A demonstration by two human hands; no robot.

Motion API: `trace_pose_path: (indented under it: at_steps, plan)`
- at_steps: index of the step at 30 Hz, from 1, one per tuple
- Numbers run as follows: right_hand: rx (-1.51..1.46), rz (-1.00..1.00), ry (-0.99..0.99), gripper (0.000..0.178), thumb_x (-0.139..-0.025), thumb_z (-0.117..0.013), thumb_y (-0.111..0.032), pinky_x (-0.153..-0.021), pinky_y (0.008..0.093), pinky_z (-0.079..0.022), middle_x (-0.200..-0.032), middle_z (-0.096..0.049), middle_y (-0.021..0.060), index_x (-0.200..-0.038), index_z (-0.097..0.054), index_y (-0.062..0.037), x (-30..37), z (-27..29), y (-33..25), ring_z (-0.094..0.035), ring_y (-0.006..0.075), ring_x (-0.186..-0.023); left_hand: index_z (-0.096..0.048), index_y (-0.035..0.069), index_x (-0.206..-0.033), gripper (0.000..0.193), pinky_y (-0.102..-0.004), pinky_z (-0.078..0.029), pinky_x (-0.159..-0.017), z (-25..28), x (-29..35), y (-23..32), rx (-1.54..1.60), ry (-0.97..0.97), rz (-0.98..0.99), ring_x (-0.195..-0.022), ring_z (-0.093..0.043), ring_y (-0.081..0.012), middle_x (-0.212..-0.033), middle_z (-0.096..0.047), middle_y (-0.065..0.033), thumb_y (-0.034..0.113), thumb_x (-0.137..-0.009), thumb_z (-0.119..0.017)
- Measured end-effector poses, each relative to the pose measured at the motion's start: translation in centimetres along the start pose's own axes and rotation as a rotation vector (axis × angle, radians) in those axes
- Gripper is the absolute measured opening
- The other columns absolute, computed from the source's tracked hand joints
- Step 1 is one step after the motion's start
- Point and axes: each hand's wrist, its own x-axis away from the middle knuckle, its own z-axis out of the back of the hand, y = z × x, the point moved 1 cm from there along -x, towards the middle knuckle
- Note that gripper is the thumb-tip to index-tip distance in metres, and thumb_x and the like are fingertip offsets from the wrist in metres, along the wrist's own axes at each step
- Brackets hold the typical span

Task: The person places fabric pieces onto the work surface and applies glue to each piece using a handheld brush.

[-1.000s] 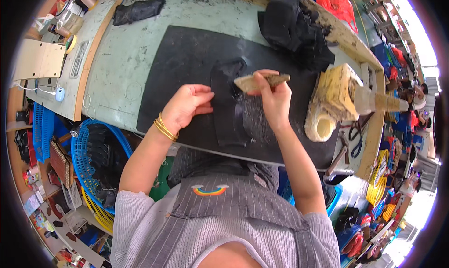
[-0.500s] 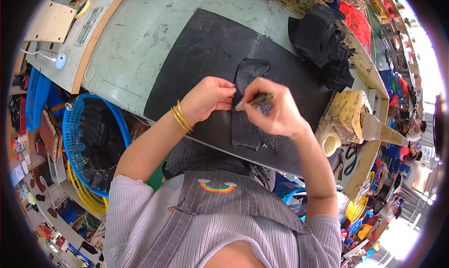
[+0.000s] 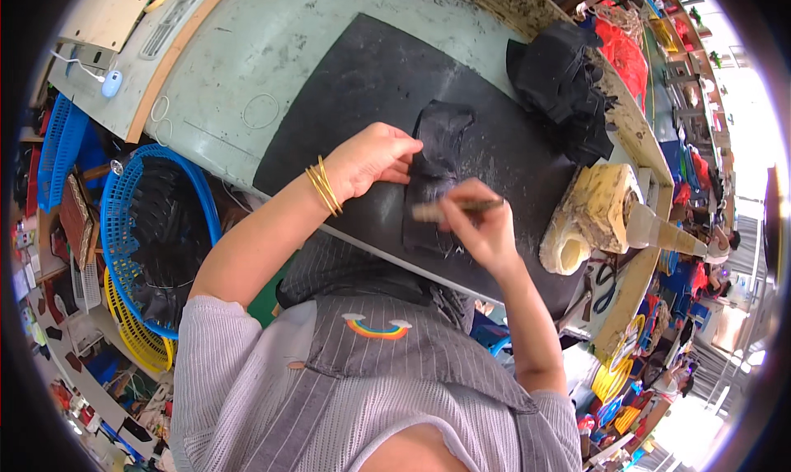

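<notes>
In the head view, the left hand [image 3: 372,159] lay curled with its fingertips pressed onto the dark leather piece [image 3: 434,171], pinning it flat on the black work mat [image 3: 346,93]. The right hand [image 3: 478,229] was closed around a slim brush-like tool [image 3: 457,208], held roughly level with its working end resting on the lower part of the piece. The likely faults were judged as follows: a stroke running toward the pinning fingers could smear them or drag the piece, since tool and fingers stood just beside each other; light pressure from the left hand could let the piece slide or wrinkle; a stroke running off the piece would mark the mat. The piece lay near the mat's near edge, which itself sat close to the table edge above the person's lap, so little margin remained on that side. To the right, a yellowish glue-caked block [image 3: 597,216] stood near the right wrist and limited outward sweeps. A pile of dark pieces [image 3: 560,84] occupied the far right. Open mat remained to the far left and beyond the piece. A blue basket [image 3: 124,192] sat below the table at left, well apart.
</notes>
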Motion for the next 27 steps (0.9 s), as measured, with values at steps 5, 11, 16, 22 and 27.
trace_pose_path:
  at_steps: [5, 11, 16, 22, 27]
  plan:
    - [0.041, 0.101, 0.04, 0.011, -0.083, -0.065, -0.007, -0.057, 0.0211, -0.049, -0.077, -0.063, 0.0061, -0.085, -0.057, 0.001, 0.1, 0.9, 0.0, -0.06, 0.0068, -0.067, -0.058, 0.009, -0.082, 0.009, -0.0277, -0.05, -0.071, -0.2, -0.8, 0.7, -0.071, -0.129, -0.046, -0.07, -0.056, -0.0107, -0.078, -0.056, 0.0008, 0.014, -0.081, -0.065]
    - [0.044, 0.064, 0.257, 0.008, -0.084, -0.062, -0.004, -0.056, 0.0224, -0.049, -0.079, -0.061, 0.006, -0.088, -0.059, 0.0005, 6.7, 4.4, -0.5, -0.06, 0.0106, -0.064, -0.057, 0.005, -0.089, 0.011, -0.0275, -0.049, -0.07, -2.1, 0.6, 1.2, -0.146, -0.085, -0.118, -0.075, -0.057, -0.0107, -0.084, -0.055, -0.0001, 0.008, -0.08, -0.063]
    - [0.05, 0.169, 0.999, 0.017, -0.087, -0.061, -0.013, -0.055, 0.0215, -0.045, -0.073, -0.061, 0.0056, -0.091, -0.06, 0.0034, 12.5, 14.0, -2.3, -0.058, 0.0102, -0.057, -0.056, 0.002, -0.099, 0.016, -0.0229, -0.047, -0.072, -4.5, 5.8, 5.9, -0.318, 0.078, -0.741, -0.079, -0.055, -0.0079, -0.087, -0.058, 0.0004, 0.008, -0.085, -0.061]
    - [0.003, 0.027, 0.893, 0.022, -0.087, -0.06, -0.017, -0.05, 0.0217, -0.044, -0.079, -0.063, 0.0049, -0.096, -0.061, 0.0041, 10.2, 14.9, -1.4, -0.058, 0.0089, -0.064, -0.059, 0.003, -0.096, 0.02, -0.0299, -0.05, -0.08, -2.0, 2.6, 2.5, -1.153, -0.066, -1.204, -0.095, -0.062, -0.0217, -0.096, -0.064, -0.0094, -0.006, -0.079, -0.054]
    - [-0.148, 0.066, 0.468, 0.029, -0.086, -0.062, -0.023, -0.055, 0.0232, -0.048, -0.077, -0.063, 0.0082, -0.095, -0.061, 0.0049, 0.8, 7.9, -3.8, -0.059, 0.0122, -0.06, -0.063, 0.005, -0.092, 0.027, -0.0339, -0.053, -0.077, 0.3, 2.7, -1.3, -1.366, -0.007, -1.424, -0.094, -0.061, -0.0275, -0.097, -0.061, -0.0089, -0.005, -0.068, -0.057]
